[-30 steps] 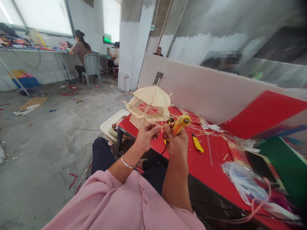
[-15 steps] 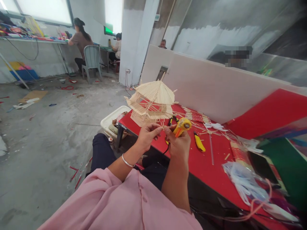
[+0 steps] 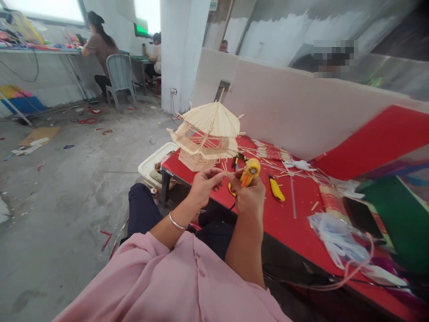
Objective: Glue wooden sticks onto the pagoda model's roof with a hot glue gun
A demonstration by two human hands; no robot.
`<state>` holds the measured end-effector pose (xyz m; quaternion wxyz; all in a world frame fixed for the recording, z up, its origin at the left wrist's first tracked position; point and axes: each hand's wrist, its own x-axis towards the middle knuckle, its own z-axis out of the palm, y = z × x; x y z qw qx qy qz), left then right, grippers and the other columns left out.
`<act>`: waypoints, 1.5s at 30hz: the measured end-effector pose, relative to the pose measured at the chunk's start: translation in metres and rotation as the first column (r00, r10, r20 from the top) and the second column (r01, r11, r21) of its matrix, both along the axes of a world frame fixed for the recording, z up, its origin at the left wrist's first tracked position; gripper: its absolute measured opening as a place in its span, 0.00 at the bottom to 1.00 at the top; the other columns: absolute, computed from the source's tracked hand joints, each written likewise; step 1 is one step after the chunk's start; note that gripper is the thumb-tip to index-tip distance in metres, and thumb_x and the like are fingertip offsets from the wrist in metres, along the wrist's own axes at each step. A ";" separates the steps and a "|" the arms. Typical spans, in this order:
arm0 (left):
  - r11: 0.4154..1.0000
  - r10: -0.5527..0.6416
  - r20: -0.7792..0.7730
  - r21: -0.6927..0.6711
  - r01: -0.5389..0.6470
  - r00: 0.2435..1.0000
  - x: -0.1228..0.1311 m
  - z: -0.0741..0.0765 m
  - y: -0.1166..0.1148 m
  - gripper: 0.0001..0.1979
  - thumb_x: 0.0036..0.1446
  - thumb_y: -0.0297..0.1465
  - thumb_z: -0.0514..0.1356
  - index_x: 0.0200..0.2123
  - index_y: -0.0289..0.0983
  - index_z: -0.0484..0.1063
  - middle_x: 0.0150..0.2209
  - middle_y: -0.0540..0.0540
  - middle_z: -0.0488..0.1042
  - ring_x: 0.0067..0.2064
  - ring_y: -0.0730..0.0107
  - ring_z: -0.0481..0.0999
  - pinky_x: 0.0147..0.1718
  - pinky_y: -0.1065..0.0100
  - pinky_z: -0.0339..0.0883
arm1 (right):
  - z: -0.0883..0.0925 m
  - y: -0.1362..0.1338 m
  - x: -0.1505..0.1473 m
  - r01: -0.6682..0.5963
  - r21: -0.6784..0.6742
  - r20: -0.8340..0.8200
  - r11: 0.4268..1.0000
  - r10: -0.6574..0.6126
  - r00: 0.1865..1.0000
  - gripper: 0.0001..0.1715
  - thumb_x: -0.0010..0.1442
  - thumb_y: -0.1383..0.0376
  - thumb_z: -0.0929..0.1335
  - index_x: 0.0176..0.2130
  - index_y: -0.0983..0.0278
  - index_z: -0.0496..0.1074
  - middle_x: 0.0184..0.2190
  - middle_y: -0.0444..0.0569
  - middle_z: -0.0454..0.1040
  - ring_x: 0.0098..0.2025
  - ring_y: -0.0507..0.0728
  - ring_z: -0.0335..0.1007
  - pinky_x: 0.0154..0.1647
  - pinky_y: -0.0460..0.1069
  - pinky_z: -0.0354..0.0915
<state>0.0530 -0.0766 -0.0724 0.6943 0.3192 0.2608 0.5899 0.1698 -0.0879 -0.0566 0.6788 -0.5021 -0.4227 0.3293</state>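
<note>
My left hand point(image 3: 205, 184) pinches a few thin wooden sticks point(image 3: 224, 166) that point up from its fingertips. Close on the right, my right hand point(image 3: 248, 190) is closed around a yellow glue gun point(image 3: 250, 170), its thumb and finger near the same sticks. Just beyond both hands, a pavilion model of wooden sticks point(image 3: 209, 134) with a two-tier roof stands on the corner of the red table point(image 3: 284, 237). A yellow cutter point(image 3: 276, 188) lies right of my right hand. Dark-handled pliers point(image 3: 239, 161) are partly hidden behind the glue gun.
Bundles of sticks point(image 3: 273, 152), a plastic bag point(image 3: 338, 241) and a black phone-like object point(image 3: 362, 219) lie on the table. A white bin point(image 3: 150, 165) stands beside its left end. A pale partition point(image 3: 301, 107) rises behind. People sit farther back, one near a chair point(image 3: 120, 78).
The camera view has shifted slightly, so the scene sits higher and a little left. Both hands keep nearly the same pose, still holding the sticks and the glue gun.
</note>
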 end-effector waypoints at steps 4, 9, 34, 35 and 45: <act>0.998 -0.031 0.020 -0.045 0.032 0.999 -0.002 0.001 -0.001 0.28 0.31 0.47 0.79 0.29 0.34 0.76 0.20 0.53 0.72 0.21 0.80 0.68 0.20 0.76 0.56 | 0.002 -0.001 -0.002 -0.031 -0.005 -0.036 0.999 0.031 0.999 0.30 0.31 0.54 0.84 0.29 0.62 0.71 0.20 0.36 0.69 0.17 0.45 0.57 0.18 0.45 0.56; 0.996 -0.053 0.057 -0.069 0.057 0.997 -0.002 0.001 -0.001 0.28 0.30 0.47 0.79 0.27 0.34 0.75 0.21 0.53 0.72 0.22 0.81 0.69 0.20 0.77 0.56 | 0.003 -0.003 -0.001 -0.066 0.003 -0.067 0.998 0.066 0.996 0.30 0.34 0.54 0.83 0.32 0.62 0.71 0.22 0.36 0.70 0.16 0.45 0.58 0.17 0.45 0.56; 0.998 -0.039 0.038 -0.045 0.041 0.999 -0.002 -0.001 0.000 0.27 0.32 0.45 0.79 0.28 0.34 0.75 0.21 0.53 0.71 0.21 0.81 0.68 0.19 0.76 0.56 | 0.002 -0.003 -0.006 -0.054 0.003 -0.071 0.999 0.054 0.996 0.30 0.34 0.51 0.83 0.31 0.62 0.72 0.20 0.36 0.69 0.16 0.46 0.58 0.18 0.46 0.56; 0.998 -0.041 0.039 -0.046 0.043 0.998 -0.002 -0.001 0.000 0.27 0.32 0.46 0.79 0.28 0.34 0.75 0.20 0.53 0.71 0.21 0.81 0.68 0.19 0.76 0.56 | 0.002 -0.003 -0.006 -0.054 0.000 -0.072 0.999 0.054 0.996 0.30 0.34 0.51 0.83 0.31 0.62 0.73 0.20 0.36 0.70 0.16 0.46 0.58 0.18 0.46 0.56; 0.997 -0.040 0.078 -0.056 0.045 0.996 -0.001 0.000 0.000 0.27 0.31 0.46 0.79 0.28 0.34 0.75 0.22 0.52 0.74 0.21 0.81 0.69 0.19 0.77 0.56 | 0.003 -0.002 -0.007 -0.057 -0.004 -0.055 0.998 0.056 0.997 0.30 0.34 0.51 0.83 0.32 0.62 0.72 0.17 0.35 0.67 0.16 0.46 0.57 0.18 0.45 0.54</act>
